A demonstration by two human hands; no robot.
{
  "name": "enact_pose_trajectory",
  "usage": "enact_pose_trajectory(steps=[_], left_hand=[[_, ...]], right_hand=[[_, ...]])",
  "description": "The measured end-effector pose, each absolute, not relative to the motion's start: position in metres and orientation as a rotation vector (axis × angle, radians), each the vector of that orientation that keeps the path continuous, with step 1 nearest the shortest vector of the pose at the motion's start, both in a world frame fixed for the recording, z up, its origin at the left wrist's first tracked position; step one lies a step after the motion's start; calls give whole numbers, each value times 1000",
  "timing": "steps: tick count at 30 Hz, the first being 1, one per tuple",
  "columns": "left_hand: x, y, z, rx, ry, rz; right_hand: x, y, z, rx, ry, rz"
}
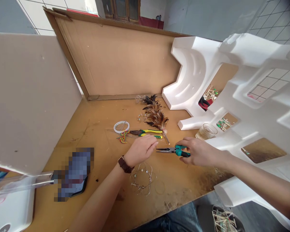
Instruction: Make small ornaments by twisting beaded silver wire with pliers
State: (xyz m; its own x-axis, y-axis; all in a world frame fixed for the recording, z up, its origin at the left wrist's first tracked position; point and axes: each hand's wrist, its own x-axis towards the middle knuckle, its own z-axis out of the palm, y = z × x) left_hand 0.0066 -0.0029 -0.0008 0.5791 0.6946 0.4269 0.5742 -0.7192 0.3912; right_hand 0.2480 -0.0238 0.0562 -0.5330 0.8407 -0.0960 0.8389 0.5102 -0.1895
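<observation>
My right hand [199, 150] grips needle-nose pliers [177, 150] with teal and black handles. Their thin jaws are slightly apart and point left, toward my other hand. My left hand [141, 147] is closed, its thumb and fingers pressed together; what they hold, if anything, is too small or hidden to tell. Below it on the table lies a wire ring [142, 185] with small clear beads and twisted ends. Just beyond my left hand rest combination pliers [145, 132] with yellow and green handles, partly covered by it.
Feather bundle [157, 114], white ring-shaped coil [121, 127] and coloured threads [123, 137] lie farther back. A glass jar [206, 131] stands beside white foam packaging [190, 71] on the right. At left are a phone [78, 190] and a clear holder arm [36, 180]. Cardboard [116, 61] closes off the back.
</observation>
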Motion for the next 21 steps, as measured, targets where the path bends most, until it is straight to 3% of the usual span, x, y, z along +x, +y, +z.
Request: enact_pose_trajectory(steps=[4,13,18,21], left_hand=[[5,3,-10,2553,1131,832],[6,-1,-8,2274,970,908],[5,-8,-1,2024,790,866],[3,-10,0,2106,846,781]], right_hand=[[244,-29,28,-1671,-2583,377],[247,-32,-52,-1722,-2621,-72],[248,-28,-59,-1646,-2585,-96],[244,-19,-42,-1576,-2526,75]])
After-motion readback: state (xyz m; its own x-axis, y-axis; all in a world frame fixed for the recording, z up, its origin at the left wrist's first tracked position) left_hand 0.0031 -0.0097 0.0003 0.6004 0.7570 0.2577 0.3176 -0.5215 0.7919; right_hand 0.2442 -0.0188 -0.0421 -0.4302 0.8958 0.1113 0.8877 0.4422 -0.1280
